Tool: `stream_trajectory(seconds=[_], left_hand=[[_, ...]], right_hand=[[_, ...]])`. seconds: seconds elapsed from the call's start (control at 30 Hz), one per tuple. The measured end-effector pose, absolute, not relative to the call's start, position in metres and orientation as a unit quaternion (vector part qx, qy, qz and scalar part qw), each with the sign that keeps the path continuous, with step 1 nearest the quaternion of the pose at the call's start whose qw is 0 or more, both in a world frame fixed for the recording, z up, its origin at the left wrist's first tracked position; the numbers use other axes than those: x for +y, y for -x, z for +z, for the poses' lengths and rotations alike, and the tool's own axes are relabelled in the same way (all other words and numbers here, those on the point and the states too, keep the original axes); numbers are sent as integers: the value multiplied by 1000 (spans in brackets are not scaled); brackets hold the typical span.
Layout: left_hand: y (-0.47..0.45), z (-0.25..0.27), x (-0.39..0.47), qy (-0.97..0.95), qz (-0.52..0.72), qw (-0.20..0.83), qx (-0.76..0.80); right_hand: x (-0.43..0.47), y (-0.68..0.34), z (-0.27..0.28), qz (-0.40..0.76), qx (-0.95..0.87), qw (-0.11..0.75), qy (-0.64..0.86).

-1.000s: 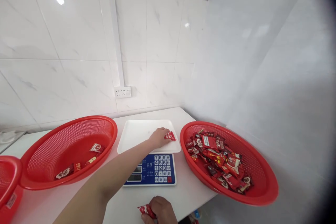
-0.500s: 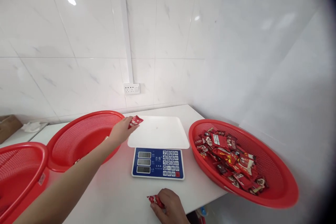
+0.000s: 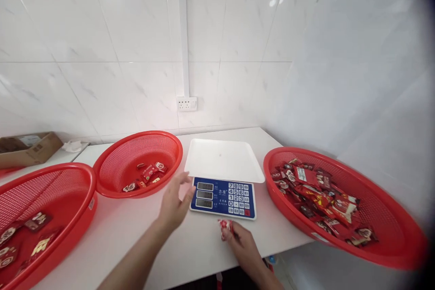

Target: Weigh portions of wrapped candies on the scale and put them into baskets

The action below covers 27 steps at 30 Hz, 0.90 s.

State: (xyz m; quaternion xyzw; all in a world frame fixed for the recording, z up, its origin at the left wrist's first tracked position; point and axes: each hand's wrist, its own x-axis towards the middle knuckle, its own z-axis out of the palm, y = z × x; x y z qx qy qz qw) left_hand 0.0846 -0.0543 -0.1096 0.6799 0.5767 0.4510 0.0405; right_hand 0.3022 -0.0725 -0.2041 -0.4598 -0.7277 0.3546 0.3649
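In my right hand is a small red-and-white snack packet, pinched between thumb and fingers over the table in front of the scale. My left hand is open with fingers apart and holds nothing; it hovers by the left edge of the blue scale keypad. Behind the keypad, the white weighing pan of the scale carries no packets. To the left, a red mesh basket holds several small packets. On the right a larger pile of red packets lies in another red basket.
A third red basket with several packets stands at the near left. Beyond it are a cardboard box and a crumpled white tissue. A wall socket sits behind the white table.
My left hand has come back from the pan's left side toward me, and the packet it held is gone from it. My right hand has lifted its packet nearer the scale. The view has shifted left.
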Motion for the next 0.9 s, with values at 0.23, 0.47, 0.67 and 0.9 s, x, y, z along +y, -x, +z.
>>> stream_trajectory(seconds=[0.23,0.47,0.67,0.9], left_hand=[[-142,-164,-79,-827,304,189,434],[-151,-183,-85,-833,230,304,400],[-152,-189,-73,-767,234,412,433],[-154,-203,-68,-747,243,440,435]], right_hand=[[-2,-311,-121,281,-670,450,518],[40,-326,-88,88,-771,307,551],[29,-411,-79,137,-712,197,659],[17,-475,-98,260,-674,71,687]])
